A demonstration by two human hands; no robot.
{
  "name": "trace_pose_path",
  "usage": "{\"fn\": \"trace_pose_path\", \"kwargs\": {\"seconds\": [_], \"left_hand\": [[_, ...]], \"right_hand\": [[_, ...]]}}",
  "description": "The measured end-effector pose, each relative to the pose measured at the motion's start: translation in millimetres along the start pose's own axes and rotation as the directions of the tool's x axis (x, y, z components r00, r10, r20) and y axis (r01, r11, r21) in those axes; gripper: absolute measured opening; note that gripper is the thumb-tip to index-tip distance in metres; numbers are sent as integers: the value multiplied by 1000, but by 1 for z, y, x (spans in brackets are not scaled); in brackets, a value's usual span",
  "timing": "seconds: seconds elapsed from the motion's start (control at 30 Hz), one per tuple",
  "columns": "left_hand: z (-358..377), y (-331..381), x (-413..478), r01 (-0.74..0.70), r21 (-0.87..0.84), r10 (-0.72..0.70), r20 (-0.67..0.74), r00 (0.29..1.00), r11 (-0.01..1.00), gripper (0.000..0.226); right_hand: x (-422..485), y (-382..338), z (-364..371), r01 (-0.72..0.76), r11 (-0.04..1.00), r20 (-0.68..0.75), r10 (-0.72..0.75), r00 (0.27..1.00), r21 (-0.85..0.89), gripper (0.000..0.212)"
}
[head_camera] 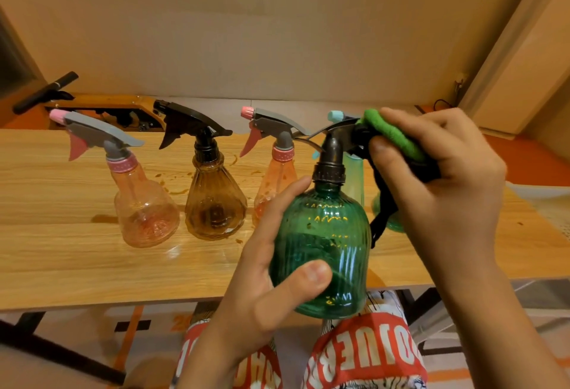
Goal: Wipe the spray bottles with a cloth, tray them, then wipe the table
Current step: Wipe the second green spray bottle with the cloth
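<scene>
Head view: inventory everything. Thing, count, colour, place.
Ribbed plastic spray bottle with black trigger: 1, dark green, held over table's near edge.
Clear plastic spray bottles with grey triggers: 2, pink, on table, far left and centre-right.
Ribbed spray bottle with black trigger: 1, amber, between the pink ones.
Half-hidden spray bottle: 1, aqua, behind the green one.
Fuzzy cloth: 1, green, on green bottle's trigger head.
Wooden table: 1, light brown, stained.
Left hand: 1, grips green bottle.
Right hand: 1, holds cloth.

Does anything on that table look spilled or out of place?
Yes. Brownish smears and specks dot the wooden table around the amber spray bottle, with a darker patch left of the leftmost pink spray bottle. They cut across the grain, so they look like spills.
</scene>
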State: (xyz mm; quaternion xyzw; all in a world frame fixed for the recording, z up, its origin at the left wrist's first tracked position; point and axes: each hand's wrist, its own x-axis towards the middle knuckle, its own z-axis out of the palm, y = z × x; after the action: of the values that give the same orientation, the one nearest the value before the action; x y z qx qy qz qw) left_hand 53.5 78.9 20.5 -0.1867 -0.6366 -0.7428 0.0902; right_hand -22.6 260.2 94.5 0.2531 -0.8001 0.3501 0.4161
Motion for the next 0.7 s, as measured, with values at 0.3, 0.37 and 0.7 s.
{"fn": "trace_pose_path", "kwargs": {"seconds": [0.3, 0.37, 0.7], "left_hand": [[1, 0, 1, 12, -6, -12, 4, 1000, 1000, 70], [1, 0, 1, 11, -3, -11, -5, 1000, 1000, 70], [2, 0, 1, 0, -18, -1, -29, 1000, 1000, 71]], "right_hand": [[3, 1, 0, -23, 1000, 34, 23, 999, 0, 28], [-1, -4, 4, 4, 1000, 70, -4, 998, -7, 28], [4, -7, 10, -10, 1000, 33, 9, 999, 17, 26]]}}
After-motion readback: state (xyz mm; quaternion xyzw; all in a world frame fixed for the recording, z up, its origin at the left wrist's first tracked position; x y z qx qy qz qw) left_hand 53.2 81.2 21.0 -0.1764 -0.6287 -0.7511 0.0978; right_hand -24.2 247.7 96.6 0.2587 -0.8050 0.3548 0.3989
